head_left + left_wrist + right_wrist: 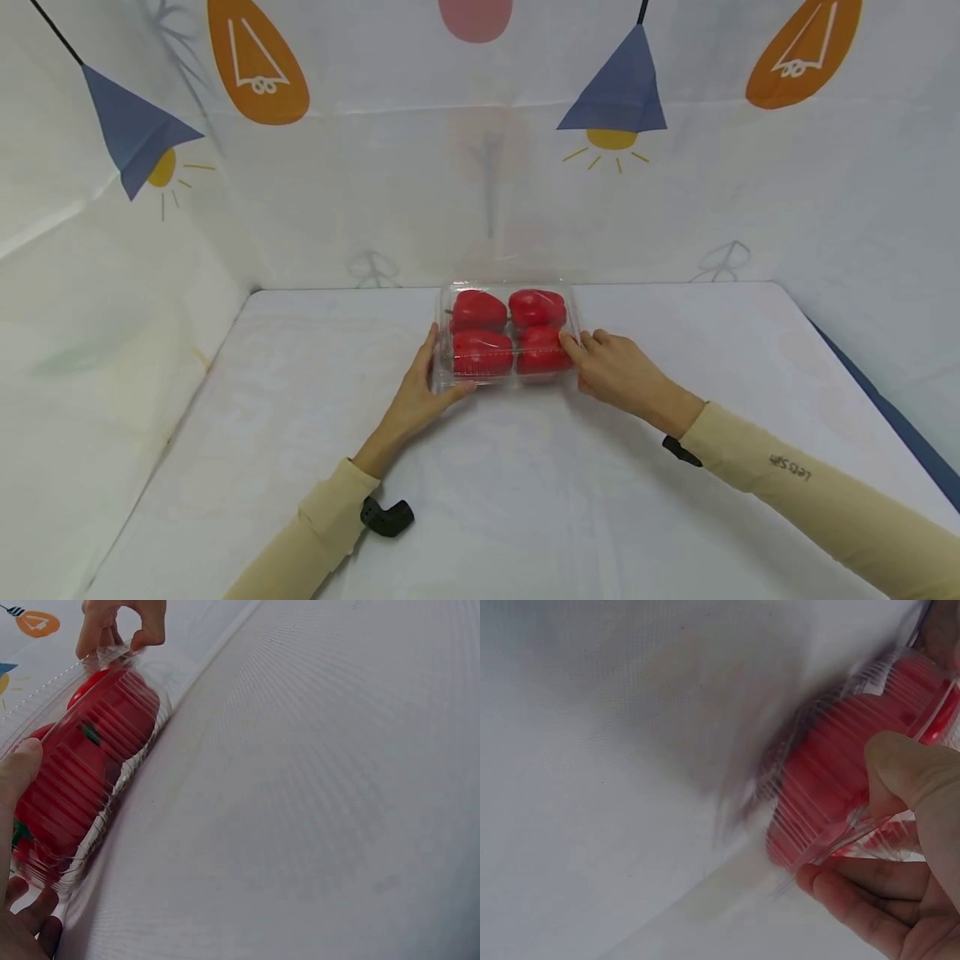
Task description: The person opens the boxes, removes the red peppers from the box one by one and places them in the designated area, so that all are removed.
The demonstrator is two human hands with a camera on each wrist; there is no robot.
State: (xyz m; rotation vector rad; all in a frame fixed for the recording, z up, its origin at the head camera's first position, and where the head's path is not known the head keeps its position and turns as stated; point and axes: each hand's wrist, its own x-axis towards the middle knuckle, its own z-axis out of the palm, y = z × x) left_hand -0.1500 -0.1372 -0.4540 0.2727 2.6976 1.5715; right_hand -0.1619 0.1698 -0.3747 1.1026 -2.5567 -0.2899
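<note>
A clear plastic clamshell box (501, 381) stands near the far edge of the table, with several red bell peppers (482, 353) inside. My left hand (414, 402) grips its left end, the thumb along the near side and the fingers around the corner. At the right end my right hand (621, 372) pinches the box's edge between thumb and fingers. In the left wrist view, green stems show through the ribbed plastic wall (82, 761). From the right wrist, the thumb (900, 772) lies on the plastic, with the fingers (862, 892) beneath the edge.
The white table (495, 500) runs up to a white fabric backdrop (405, 200) printed with lamps and orange shapes. Fabric also hangs on the left and right sides. Each wrist carries a black device (387, 517) at the cuff of a beige sleeve (795, 483).
</note>
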